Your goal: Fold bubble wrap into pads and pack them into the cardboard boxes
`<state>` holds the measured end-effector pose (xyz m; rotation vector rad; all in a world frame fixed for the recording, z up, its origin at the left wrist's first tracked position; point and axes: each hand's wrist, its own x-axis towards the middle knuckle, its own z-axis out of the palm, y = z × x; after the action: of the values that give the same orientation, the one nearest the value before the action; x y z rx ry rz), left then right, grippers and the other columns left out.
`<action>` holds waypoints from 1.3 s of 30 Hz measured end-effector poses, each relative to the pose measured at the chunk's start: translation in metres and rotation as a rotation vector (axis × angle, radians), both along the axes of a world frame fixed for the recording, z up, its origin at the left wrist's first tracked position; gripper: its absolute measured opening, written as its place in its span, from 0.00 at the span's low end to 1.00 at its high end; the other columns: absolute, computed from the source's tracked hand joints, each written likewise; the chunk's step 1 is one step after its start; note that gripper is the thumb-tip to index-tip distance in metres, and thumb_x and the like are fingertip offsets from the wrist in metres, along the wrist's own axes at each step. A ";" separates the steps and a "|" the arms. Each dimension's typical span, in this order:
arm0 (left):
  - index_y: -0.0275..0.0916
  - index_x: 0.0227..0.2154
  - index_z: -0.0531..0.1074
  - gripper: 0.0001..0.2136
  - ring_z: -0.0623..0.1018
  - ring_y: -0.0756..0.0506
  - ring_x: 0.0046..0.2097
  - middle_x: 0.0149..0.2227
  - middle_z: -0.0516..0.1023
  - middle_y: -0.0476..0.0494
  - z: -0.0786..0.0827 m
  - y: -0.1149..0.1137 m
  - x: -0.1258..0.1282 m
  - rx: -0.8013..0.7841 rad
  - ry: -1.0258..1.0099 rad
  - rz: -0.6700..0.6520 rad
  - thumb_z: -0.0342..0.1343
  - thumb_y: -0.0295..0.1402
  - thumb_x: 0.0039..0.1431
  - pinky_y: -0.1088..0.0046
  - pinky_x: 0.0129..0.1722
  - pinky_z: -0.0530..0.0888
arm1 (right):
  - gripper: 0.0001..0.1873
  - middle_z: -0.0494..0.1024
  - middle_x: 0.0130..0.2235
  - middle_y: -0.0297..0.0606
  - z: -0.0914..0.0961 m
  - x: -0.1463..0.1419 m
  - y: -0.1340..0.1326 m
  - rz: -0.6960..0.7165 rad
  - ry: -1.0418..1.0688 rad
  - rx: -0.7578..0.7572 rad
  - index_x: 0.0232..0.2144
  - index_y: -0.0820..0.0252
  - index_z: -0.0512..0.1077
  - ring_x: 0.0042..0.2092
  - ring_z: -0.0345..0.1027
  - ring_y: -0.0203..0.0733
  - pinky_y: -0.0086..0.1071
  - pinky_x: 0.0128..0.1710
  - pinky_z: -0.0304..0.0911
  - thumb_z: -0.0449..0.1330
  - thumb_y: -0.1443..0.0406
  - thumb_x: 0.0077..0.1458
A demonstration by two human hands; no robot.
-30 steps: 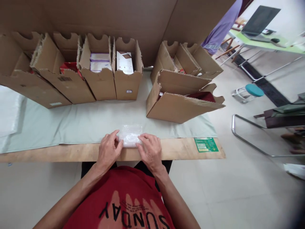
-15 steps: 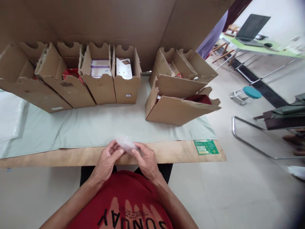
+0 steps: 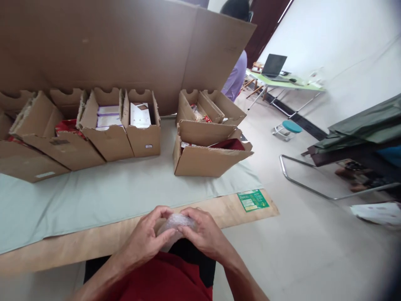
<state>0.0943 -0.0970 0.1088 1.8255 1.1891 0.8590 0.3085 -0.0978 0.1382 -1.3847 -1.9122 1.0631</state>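
Observation:
Between my two hands is a small bundle of clear bubble wrap [image 3: 178, 221], held above the front edge of the table. My left hand [image 3: 153, 232] curls round its left side, the thumb lying along the near face. On the other side my right hand [image 3: 202, 232] grips it with thumb and bent fingers. Both thumbs come close together at the front of the bundle. Anything inside the wrap cannot be made out.
Cardboard file boxes [image 3: 115, 144] with packets inside line the back left of the cloth-covered table [image 3: 125, 188]. More boxes [image 3: 200, 161] stand at the right. Behind rises a tall cardboard panel [image 3: 125, 50], a person [image 3: 236, 77] partly behind it. A green label [image 3: 253, 200] marks the table's right corner.
The view has swung to the right and up. My hands have drawn the bubble wrap closer to my body, and it has turned, with the thumbs nearer each other.

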 end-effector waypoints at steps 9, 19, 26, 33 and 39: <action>0.38 0.61 0.66 0.22 0.67 0.33 0.67 0.60 0.74 0.35 0.083 0.125 0.049 0.792 0.214 0.013 0.54 0.27 0.65 0.46 0.64 0.66 | 0.10 0.82 0.34 0.33 0.110 0.099 0.030 -0.558 -0.274 0.805 0.41 0.52 0.79 0.29 0.70 0.37 0.32 0.30 0.66 0.67 0.56 0.60; 0.38 0.42 0.76 0.11 0.79 0.39 0.50 0.43 0.82 0.41 0.042 0.121 0.072 0.896 0.215 0.047 0.50 0.21 0.66 0.52 0.56 0.71 | 0.08 0.82 0.34 0.39 0.151 0.084 0.132 0.143 -1.151 0.632 0.34 0.58 0.80 0.34 0.76 0.42 0.31 0.30 0.61 0.61 0.71 0.61; 0.38 0.41 0.76 0.10 0.79 0.42 0.44 0.41 0.82 0.42 0.042 0.127 0.071 0.874 0.166 0.033 0.53 0.20 0.64 0.54 0.54 0.72 | 0.19 0.84 0.44 0.54 0.120 0.042 0.181 0.271 -1.318 0.144 0.49 0.66 0.80 0.46 0.80 0.57 0.40 0.41 0.70 0.58 0.76 0.58; 0.38 0.50 0.73 0.13 0.78 0.42 0.48 0.46 0.79 0.39 0.037 0.122 0.065 0.867 0.080 0.109 0.56 0.23 0.64 0.58 0.53 0.73 | 0.20 0.83 0.52 0.39 0.129 0.102 0.142 0.018 -0.665 0.336 0.55 0.57 0.77 0.52 0.78 0.46 0.36 0.51 0.71 0.54 0.68 0.64; 0.41 0.63 0.63 0.28 0.76 0.40 0.54 0.52 0.74 0.38 0.013 0.127 0.043 0.561 -0.079 0.380 0.62 0.33 0.62 0.56 0.56 0.74 | 0.13 0.83 0.48 0.42 0.083 0.165 0.064 -0.630 -0.277 0.581 0.44 0.55 0.79 0.47 0.78 0.48 0.42 0.48 0.73 0.63 0.57 0.61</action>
<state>0.1374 0.0297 0.1218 1.9925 1.3593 1.5952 0.4737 -0.0342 0.2209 -1.6480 -1.5841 0.0108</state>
